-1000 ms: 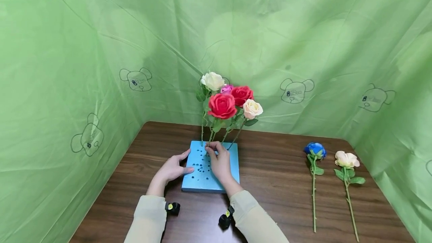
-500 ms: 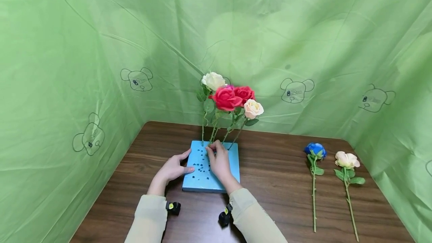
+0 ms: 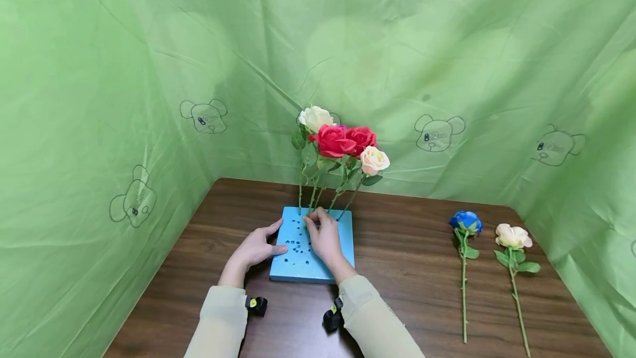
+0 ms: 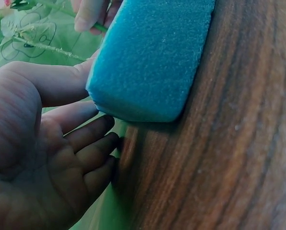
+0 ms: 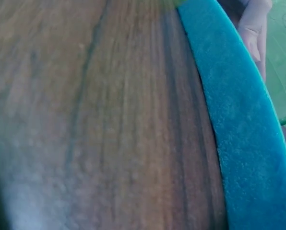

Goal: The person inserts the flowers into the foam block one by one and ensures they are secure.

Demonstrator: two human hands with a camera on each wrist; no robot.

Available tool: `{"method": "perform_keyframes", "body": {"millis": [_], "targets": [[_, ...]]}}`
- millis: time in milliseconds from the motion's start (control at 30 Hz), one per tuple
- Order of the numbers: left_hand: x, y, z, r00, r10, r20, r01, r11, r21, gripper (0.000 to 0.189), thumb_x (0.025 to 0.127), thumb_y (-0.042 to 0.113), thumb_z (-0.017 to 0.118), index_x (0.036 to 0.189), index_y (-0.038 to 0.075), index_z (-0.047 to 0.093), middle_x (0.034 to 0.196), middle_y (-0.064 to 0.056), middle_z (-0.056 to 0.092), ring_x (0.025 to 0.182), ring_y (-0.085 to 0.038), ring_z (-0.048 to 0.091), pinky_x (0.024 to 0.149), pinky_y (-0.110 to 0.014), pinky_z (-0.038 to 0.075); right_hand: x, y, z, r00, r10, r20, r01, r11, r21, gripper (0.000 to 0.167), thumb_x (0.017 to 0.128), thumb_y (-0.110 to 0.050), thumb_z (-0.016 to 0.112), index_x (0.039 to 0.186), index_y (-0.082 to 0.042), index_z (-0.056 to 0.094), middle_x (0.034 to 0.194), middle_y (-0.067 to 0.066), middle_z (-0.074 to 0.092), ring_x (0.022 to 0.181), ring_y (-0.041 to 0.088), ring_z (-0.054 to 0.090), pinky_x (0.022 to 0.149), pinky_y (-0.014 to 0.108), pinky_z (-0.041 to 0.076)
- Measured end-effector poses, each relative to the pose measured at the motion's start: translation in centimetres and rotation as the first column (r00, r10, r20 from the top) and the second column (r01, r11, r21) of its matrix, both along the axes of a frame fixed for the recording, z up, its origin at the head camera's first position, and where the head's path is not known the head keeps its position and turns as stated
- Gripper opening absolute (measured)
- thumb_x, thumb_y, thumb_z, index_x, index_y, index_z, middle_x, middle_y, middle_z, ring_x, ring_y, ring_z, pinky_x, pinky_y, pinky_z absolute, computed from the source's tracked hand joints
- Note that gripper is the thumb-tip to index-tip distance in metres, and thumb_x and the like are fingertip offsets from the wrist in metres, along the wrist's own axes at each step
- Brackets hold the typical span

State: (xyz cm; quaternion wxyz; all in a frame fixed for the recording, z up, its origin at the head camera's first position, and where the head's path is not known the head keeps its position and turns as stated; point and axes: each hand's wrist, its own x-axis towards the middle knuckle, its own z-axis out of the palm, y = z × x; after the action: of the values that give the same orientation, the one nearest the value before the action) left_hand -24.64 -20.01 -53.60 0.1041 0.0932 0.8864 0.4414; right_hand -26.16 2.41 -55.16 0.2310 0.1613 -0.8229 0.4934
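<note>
A blue foam block with several holes in its top lies on the table, and artificial roses stand in its far part. My right hand pinches the low end of a green stem close to the block's top; it appears to be that of the front red rose. The exact spot where the stem meets the foam is hidden by the fingers. My left hand rests at the block's left side, thumb on the top, fingers fairly straight along the edge. The left wrist view shows that hand against the block's corner.
Beside the front red rose stand a white rose, another red rose, a pale pink rose and a mostly hidden magenta one. A blue rose and a cream rose lie on the right of the wooden table. Green cloth hangs behind.
The front red rose has tilted back and to the right, its bloom now beside the other red one. My right hand keeps its pinch low on the stem; the left hand stays put.
</note>
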Motion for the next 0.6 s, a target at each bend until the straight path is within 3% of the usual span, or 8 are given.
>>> {"method": "perform_keyframes", "body": {"millis": [233, 433, 600], "targets": [[0.14, -0.07, 0.0, 1.0, -0.005, 0.013, 0.005, 1.0, 0.031, 0.088, 0.092, 0.028, 0.087, 0.166, 0.013, 0.041, 0.166, -0.019, 0.042, 0.156, -0.04, 0.033, 0.124, -0.062, 0.029, 0.32, -0.09, 0.0, 0.991, -0.018, 0.135, 0.025, 0.998, -0.053, 0.008, 0.101, -0.018, 0.078, 0.103, -0.014, 0.071, 0.103, 0.002, 0.075, 0.096, 0.019, 0.072, 0.078, 0.035, 0.06], [0.07, -0.08, 0.08, 1.0, -0.005, 0.019, 0.004, 0.999, 0.039, 0.087, 0.093, 0.027, 0.087, 0.166, 0.013, 0.041, 0.166, -0.018, 0.043, 0.156, -0.039, 0.033, 0.124, -0.06, 0.03, 0.29, -0.34, 0.26, 0.979, 0.001, 0.203, 0.024, 0.993, -0.12, 0.028, 0.099, -0.014, 0.08, 0.124, -0.006, 0.072, 0.108, 0.003, 0.074, 0.105, 0.024, 0.072, 0.086, 0.039, 0.063], [-0.05, -0.03, 0.03, 1.0, -0.006, 0.014, 0.006, 1.0, 0.02, 0.087, 0.093, 0.028, 0.087, 0.166, 0.015, 0.041, 0.165, -0.019, 0.043, 0.155, -0.04, 0.034, 0.123, -0.061, 0.032, 0.16, -0.31, 0.21, 0.974, -0.008, 0.228, 0.039, 0.99, -0.135, 0.033, 0.098, -0.013, 0.081, 0.129, -0.006, 0.071, 0.111, 0.003, 0.073, 0.108, 0.024, 0.071, 0.088, 0.039, 0.063]]}}
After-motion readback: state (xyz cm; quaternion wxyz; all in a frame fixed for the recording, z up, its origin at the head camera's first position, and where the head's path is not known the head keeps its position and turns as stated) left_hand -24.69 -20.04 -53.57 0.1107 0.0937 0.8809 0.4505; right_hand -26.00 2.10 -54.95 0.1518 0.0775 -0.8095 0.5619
